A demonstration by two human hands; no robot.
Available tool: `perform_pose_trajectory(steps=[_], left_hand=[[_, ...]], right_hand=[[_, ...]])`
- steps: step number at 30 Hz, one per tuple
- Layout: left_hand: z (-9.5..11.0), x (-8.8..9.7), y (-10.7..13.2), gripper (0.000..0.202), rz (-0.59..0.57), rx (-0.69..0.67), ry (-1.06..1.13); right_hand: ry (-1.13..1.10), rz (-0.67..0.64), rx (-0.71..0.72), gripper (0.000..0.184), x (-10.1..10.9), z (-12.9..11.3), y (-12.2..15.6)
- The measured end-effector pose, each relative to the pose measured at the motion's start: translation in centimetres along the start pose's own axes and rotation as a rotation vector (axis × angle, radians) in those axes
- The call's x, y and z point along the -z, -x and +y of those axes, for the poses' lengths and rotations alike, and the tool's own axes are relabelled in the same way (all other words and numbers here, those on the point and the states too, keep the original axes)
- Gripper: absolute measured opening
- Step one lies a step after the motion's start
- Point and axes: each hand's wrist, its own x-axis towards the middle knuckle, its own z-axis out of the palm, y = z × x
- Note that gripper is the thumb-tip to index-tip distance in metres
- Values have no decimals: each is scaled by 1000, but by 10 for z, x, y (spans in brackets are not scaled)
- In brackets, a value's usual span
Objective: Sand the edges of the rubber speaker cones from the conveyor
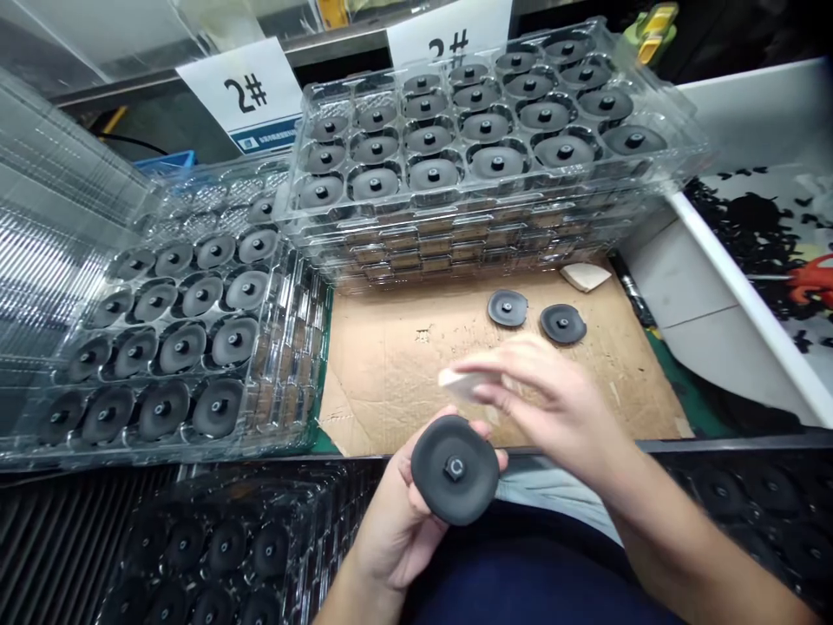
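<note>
My left hand (407, 512) grips a black rounded disc (429, 473) by its edge, with the raised central hub facing up. Just above and to the right of it, my right hand (547, 395) pinches a small white pad (459, 382), slightly smeared by motion. The pad and the disc are apart. Two similar discs lie on the cardboard sheet (383, 365) beyond my hands, a left one (507, 308) and a right one (563, 324). A white wedge-shaped pad (586, 276) rests near the back right of the cardboard.
Stacked clear trays (455, 213) of black discs stand at the back, with another tray stack (286, 373) at left. Below left is a further disc tray (247, 503). A white-walled bin (748, 299) at right holds small black parts and a red-handled tool (812, 279). Paper signs (214, 74) read "2#".
</note>
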Motion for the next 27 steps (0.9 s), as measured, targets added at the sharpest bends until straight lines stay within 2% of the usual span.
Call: perform_pose_trajectory(steps=[2, 4, 8, 12, 16, 19, 21, 24, 25, 27], left_hand=[[2, 3, 2, 46, -85, -3, 80], [3, 6, 3, 46, -119, -9, 111], [5, 10, 1, 56, -155, -4, 166], [7, 10, 0, 56, -151, 3, 183], [7, 12, 0, 56, -146, 14, 192], [6, 11, 0, 57, -149, 9, 186], [5, 10, 1, 57, -140, 10, 171], [2, 8, 1, 57, -119, -10, 134], [1, 8, 2, 58, -107, -23, 119], [-1, 9, 2, 61, -46, -47, 76]], right_hand=[[51, 18, -228, 26, -4, 23, 9], [92, -40, -336, 34, -14, 45, 23], [188, -89, -365, 26, -39, 70, 53], [287, -102, -388, 30, -50, 68, 69], [359, -75, -406, 35, -51, 73, 70], [366, -28, -392, 32, -43, 81, 56], [351, 17, -373, 28, -31, 73, 41], [301, 117, -254, 20, -11, 33, 21], [264, 148, -115, 19, -7, 17, 15], [196, 71, 180, 21, -3, -12, 9]])
